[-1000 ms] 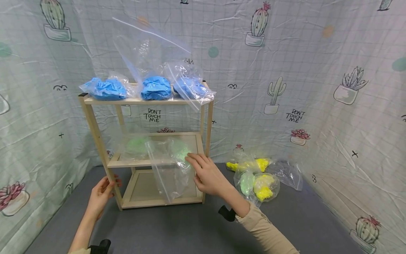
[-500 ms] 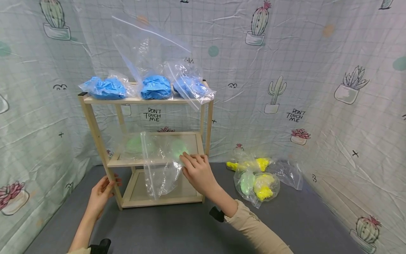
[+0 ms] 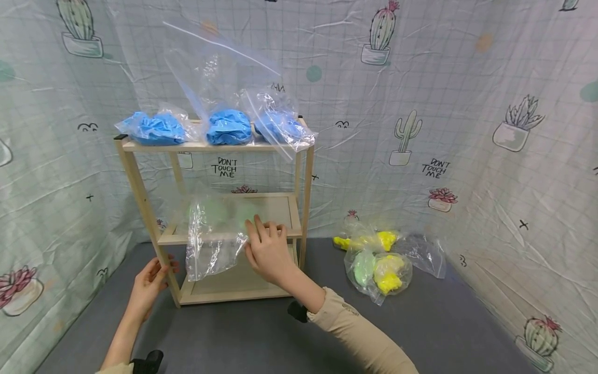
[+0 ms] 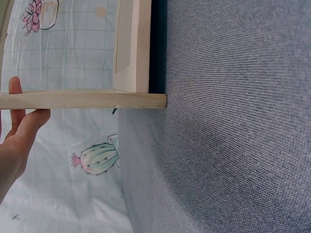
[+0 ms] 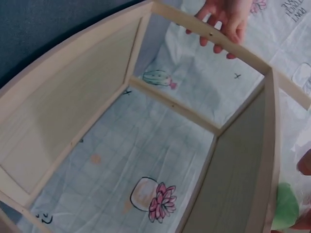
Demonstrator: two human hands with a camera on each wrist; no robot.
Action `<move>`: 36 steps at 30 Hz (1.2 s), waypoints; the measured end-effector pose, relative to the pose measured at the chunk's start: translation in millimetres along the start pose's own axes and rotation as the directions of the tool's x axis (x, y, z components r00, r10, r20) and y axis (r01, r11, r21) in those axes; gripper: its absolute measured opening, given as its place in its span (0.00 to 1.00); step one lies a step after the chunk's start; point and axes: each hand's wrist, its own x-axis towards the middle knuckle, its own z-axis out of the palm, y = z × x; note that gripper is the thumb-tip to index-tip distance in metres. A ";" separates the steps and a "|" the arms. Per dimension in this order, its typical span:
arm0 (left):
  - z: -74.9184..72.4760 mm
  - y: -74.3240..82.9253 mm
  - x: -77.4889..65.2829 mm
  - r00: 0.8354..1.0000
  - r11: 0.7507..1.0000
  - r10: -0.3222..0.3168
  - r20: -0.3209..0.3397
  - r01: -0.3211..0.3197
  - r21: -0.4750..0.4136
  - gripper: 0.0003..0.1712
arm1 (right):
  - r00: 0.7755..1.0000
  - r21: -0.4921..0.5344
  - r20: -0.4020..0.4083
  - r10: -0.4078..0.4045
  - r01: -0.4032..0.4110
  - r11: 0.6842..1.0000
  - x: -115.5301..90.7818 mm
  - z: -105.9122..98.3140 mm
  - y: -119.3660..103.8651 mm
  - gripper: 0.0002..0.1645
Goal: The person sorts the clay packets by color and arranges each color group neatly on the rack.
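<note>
My left hand grips the front left post of a wooden shelf rack, with thumb and fingers on either side of the post. At the middle shelf, my right hand holds a clear zip bag with a soft green lump in it. The bag's loose plastic hangs over the shelf's front edge. Behind that plastic, a second green lump in a bag sits on the left of the same shelf, hazy through the film. The right wrist view shows only some right fingers.
Blue lumps in zip bags line the top shelf. To the rack's right, bagged yellow lumps and a bagged green lump lie on the dark grey table. A cactus-print cloth surrounds the area.
My right hand has moved left along the middle shelf with the bag, and the bag's loose end has swung left across the shelf front. The left hand has stayed on the post.
</note>
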 end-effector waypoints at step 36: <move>-2.3 -4.9 1.4 0.997 0.993 0.072 0.028 -0.069 -0.095 0.16 | 0.967 0.177 0.223 -0.126 0.087 0.980 -4.3 -11.5 29.3 0.32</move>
